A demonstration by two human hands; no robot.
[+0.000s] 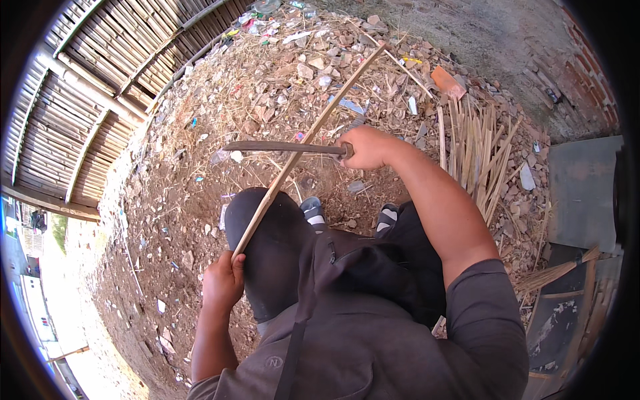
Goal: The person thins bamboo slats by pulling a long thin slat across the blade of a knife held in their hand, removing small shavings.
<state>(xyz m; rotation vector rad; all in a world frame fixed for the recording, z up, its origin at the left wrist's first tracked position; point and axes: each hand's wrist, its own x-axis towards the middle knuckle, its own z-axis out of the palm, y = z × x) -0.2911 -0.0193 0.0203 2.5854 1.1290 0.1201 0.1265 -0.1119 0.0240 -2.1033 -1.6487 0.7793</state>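
My left hand (223,281) is closed around the near end of a long, pale split-bamboo strip (268,198). From there the strip slants up over my left knee toward the far right. In my right hand (367,147) is the handle of a long machete (280,146), its dark blade pointing left. Blade and strip cross about midway along the strip; whether they touch, I cannot tell. To the right of my right forearm lies a pile of split bamboo strips (475,148) on the ground.
Rubble and litter cover the dirt ground (170,220). A bamboo fence (80,93) stands at the left, a worn wall (480,40) at the far right. An orange brick (447,83) lies beyond the pile. Near a grey sheet (587,193) is a straw broom (557,272).
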